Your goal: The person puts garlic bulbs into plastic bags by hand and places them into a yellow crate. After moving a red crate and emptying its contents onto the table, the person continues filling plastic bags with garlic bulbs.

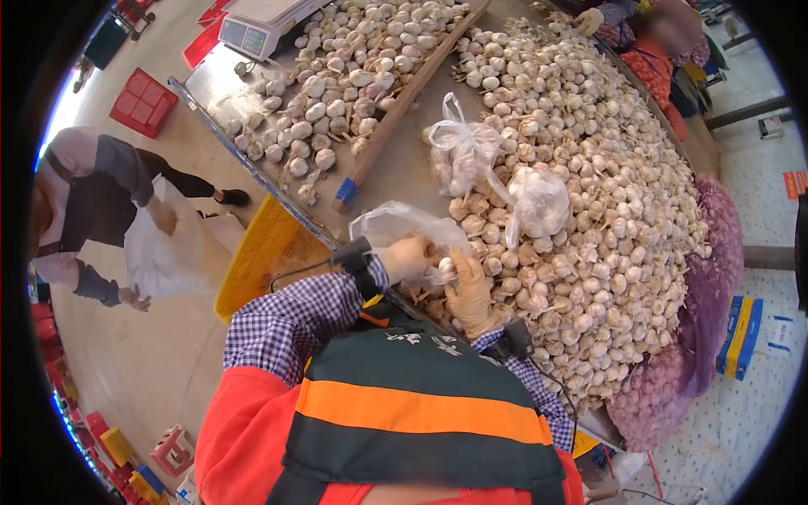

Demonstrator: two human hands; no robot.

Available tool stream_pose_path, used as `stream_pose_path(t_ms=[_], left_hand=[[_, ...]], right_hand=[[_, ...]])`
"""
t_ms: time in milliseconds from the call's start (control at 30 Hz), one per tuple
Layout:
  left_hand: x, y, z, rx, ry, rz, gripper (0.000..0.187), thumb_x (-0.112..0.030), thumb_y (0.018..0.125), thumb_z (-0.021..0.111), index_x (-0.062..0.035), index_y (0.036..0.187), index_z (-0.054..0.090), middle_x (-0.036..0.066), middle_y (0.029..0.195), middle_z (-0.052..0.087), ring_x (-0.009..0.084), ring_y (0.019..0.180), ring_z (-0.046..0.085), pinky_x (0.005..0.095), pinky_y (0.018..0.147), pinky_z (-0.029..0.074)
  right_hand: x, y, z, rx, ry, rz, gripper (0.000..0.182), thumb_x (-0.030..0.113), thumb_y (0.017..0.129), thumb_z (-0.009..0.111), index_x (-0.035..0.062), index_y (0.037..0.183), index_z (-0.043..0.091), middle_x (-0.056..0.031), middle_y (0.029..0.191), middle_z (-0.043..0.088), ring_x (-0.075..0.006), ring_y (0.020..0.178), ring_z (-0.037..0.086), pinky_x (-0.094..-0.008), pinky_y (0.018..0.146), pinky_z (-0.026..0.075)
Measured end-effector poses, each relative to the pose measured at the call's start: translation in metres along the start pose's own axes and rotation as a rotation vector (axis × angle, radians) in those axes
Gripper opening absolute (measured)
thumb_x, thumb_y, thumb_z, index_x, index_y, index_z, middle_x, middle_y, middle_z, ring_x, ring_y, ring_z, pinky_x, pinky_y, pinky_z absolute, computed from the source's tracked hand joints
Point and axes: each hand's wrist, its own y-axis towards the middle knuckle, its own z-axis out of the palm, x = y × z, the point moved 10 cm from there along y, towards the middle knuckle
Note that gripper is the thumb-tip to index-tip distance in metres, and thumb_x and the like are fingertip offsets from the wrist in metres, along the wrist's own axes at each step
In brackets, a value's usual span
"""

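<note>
My left hand, in a light glove, is closed on the rim of a clear plastic bag at the table's near edge. Beside it my right hand, gloved as well, has its fingers round a garlic bulb near the bag's mouth. Just beyond lie two filled plastic bags of garlic, one on the bare strip and another on the big garlic heap. How much the held bag contains is hard to see.
A wooden bar with blue tape divides off a second garlic pile. A scale stands at the upper left. Near the left edge a person holds a white bag; another person sits at the upper right. A yellow crate borders the table.
</note>
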Motion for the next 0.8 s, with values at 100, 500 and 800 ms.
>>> stream_pose_path(t_ms=[100, 500, 800], left_hand=[[-0.010, 0.003, 0.013, -0.059, 0.436, 0.163, 0.047, -0.031, 0.077, 0.072, -0.0061, 0.114, 0.058, 0.017, 0.101, 0.067, 0.0338, 0.094, 0.065, 0.0417, 0.080, 0.053], [0.016, 0.002, -0.019, 0.362, -0.801, 0.256, 0.043, -0.018, 0.094, 0.052, 0.0002, 0.132, 0.046, 0.009, 0.119, 0.059, 0.0154, 0.111, 0.056, 0.0292, 0.091, 0.048], [-0.021, -0.029, -0.007, 0.485, -1.502, 0.170, 0.065, -0.059, 0.092, 0.046, -0.0049, 0.127, 0.052, 0.010, 0.122, 0.059, 0.0214, 0.110, 0.059, 0.0380, 0.093, 0.051]], right_hand=[[0.004, -0.006, -0.002, -0.078, 0.011, -0.037, 0.070, -0.004, 0.067, 0.068, 0.0079, 0.133, 0.049, -0.0150, 0.120, 0.053, -0.0351, 0.107, 0.054, -0.0412, 0.091, 0.046], [-0.006, 0.000, -0.021, -0.192, 0.130, 0.078, 0.060, -0.004, 0.066, 0.072, 0.0071, 0.123, 0.057, -0.0142, 0.118, 0.055, -0.0321, 0.106, 0.056, -0.0388, 0.089, 0.048], [0.048, 0.033, -0.033, -0.184, 0.100, -0.143, 0.059, -0.007, 0.066, 0.067, 0.0064, 0.123, 0.058, -0.0158, 0.128, 0.054, -0.0347, 0.115, 0.054, -0.0411, 0.097, 0.045]])
